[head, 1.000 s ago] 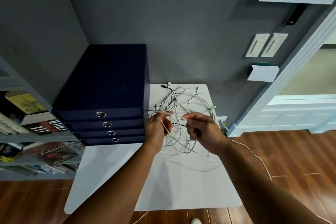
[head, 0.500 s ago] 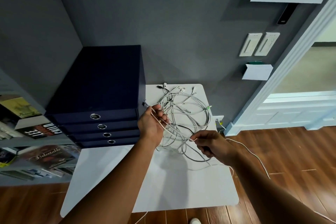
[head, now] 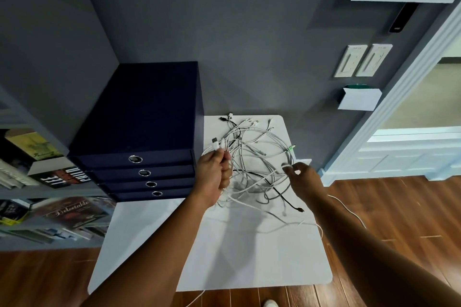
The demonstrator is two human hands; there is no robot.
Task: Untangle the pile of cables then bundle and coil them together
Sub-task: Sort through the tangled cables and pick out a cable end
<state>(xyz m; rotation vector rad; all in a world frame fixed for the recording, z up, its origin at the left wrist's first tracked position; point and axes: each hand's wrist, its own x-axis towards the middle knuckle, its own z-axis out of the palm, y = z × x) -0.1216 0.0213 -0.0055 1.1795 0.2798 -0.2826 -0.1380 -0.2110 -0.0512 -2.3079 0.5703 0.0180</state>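
One tangled cable pile (head: 257,157) lay mid-frame on one white table (head: 249,257). Left hand (head: 214,174) gripped several cable ends; right hand (head: 303,177) pinched one strand.

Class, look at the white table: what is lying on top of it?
On the white table lie a tangled pile of cables and a dark blue drawer box. The left hand grips several plug ends. The tabletop beneath the box is hidden.
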